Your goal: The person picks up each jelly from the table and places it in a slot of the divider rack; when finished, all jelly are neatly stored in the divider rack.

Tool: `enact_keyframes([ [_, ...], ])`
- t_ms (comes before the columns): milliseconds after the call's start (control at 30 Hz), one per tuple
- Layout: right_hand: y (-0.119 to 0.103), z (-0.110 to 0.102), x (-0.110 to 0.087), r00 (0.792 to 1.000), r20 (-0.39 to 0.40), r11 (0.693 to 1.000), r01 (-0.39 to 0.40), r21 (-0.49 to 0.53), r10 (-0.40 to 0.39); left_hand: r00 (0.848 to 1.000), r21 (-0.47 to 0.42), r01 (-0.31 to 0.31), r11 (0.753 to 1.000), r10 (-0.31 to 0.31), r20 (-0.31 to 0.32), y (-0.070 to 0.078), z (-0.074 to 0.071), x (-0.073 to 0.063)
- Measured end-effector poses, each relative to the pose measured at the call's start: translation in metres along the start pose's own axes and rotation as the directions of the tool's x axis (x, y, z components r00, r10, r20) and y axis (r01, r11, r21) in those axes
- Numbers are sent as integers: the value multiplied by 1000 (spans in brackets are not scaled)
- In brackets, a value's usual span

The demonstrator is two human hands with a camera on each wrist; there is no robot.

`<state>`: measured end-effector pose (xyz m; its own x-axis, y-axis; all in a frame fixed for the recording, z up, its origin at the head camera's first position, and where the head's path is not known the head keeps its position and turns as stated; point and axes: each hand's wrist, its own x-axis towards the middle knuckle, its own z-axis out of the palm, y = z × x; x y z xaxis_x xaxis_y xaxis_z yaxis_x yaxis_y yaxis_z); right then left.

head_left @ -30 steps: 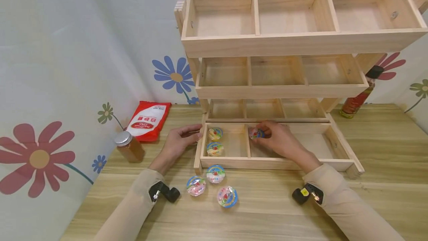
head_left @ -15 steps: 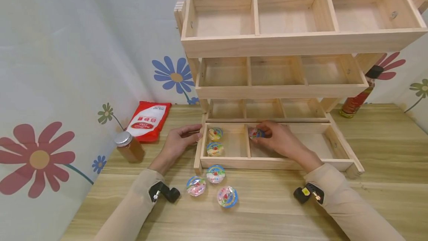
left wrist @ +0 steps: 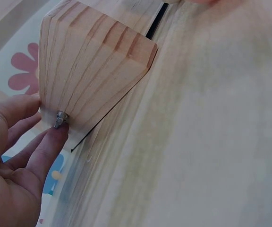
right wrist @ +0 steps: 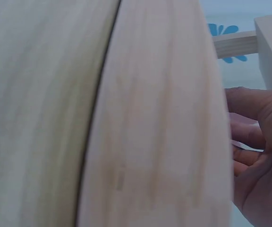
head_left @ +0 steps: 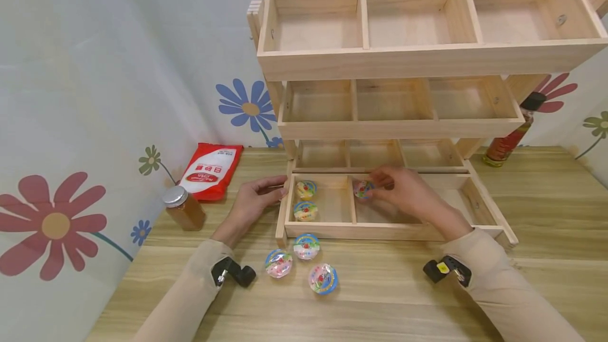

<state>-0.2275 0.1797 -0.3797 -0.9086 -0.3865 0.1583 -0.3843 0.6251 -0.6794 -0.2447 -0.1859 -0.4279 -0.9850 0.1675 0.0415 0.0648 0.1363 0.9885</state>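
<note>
In the head view, my right hand [head_left: 409,194] is over the middle compartment of the bottom tray [head_left: 380,231]. Its thumb and fingers are parted beside a small jelly cup [head_left: 363,189] with a printed lid, which sits at that compartment's back left corner. My left hand [head_left: 250,203] touches the left end of the wooden rack; in the left wrist view a fingertip lies at a metal bolt [left wrist: 61,118] there. Two yellowish jelly cups [head_left: 305,211] sit in the left compartment. Three pinkish jelly cups [head_left: 323,279] lie on the table before the rack. The right wrist view mostly shows the tray's front board [right wrist: 150,113].
Above the bottom tray rise further tiers of the wooden rack [head_left: 427,62], each divided into three compartments. On the left are a red and white packet [head_left: 209,171] and a jar with a silver lid [head_left: 184,209]. A dark-capped bottle [head_left: 510,139] stands behind the rack's right side.
My right hand has loosened its pinch on the jelly cup and drawn slightly right, leaving the cup in the middle compartment. My left hand stays where it was.
</note>
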Motion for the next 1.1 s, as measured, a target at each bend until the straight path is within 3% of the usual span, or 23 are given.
enact_keyframes([
  [233, -15, -6, -4, 999, 23, 999, 21, 31, -22, 1000, 6, 6, 1000, -6, 0, -2, -1, 1],
  [400, -27, -4, -6, 996, 32, 994, 87, 64, -89, 1000, 13, 10, 1000, -10, -1, -3, -2, 2],
  [600, -37, -1, -9, 979, 17, 978, 201, 61, -203, 1000, 6, 9, 1000, -9, 2, -1, -1, 1],
  [900, -56, 2, -19, 968, 55, 970, 243, 8, -243, 1000, 14, 9, 1000, -9, 0, -1, -1, 2],
  [1100, -62, 7, -21, 944, 84, 948, 317, 21, -318, 1000, 19, 7, 1000, -7, -1, -2, -2, 2],
])
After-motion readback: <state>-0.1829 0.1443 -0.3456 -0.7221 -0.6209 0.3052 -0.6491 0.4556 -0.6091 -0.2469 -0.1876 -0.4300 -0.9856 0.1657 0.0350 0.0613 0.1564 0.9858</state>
